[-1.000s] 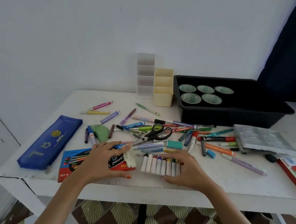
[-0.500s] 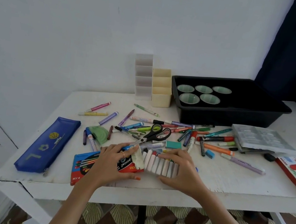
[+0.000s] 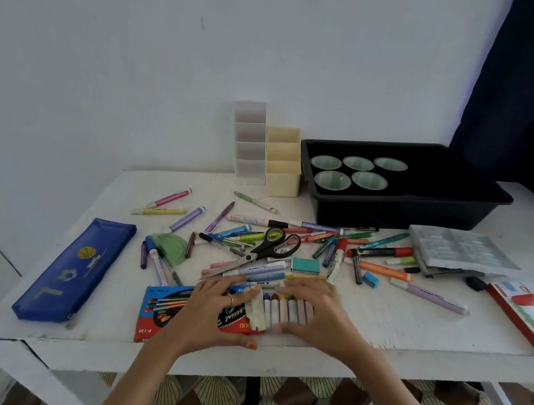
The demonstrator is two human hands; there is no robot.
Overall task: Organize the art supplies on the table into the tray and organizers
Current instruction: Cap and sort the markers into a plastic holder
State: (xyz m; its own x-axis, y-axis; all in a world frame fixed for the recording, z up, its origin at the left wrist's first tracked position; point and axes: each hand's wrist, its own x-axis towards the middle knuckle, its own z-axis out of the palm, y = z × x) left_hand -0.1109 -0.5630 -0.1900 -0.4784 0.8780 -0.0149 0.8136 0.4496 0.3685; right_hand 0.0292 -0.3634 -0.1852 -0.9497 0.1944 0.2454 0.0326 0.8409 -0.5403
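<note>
- left hand (image 3: 207,311) grips the crayon box (image 3: 166,312), fingers clamped over its top, thumb at its near edge
- right hand (image 3: 321,314) fingers curl round the crayons (image 3: 287,311) at the box mouth, front of the worktop (image 3: 413,328)

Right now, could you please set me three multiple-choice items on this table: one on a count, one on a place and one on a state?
1. How many green cups stand in the black tray?
A. Three
B. Five
C. Eight

2. Where does the blue pencil case lie?
A. At the left end of the table
B. At its right end
C. Inside the black tray

3. What state is the crayon box in?
A. Upright and sealed
B. Flat and open at one end, with crayons at its mouth
C. Torn in two

Answers:
1 B: five round rims show inside the tray.
2 A: the case lies near the left edge, apart from the pens.
3 B: the box's right end is open, and a row of crayons lies at the opening.
</note>
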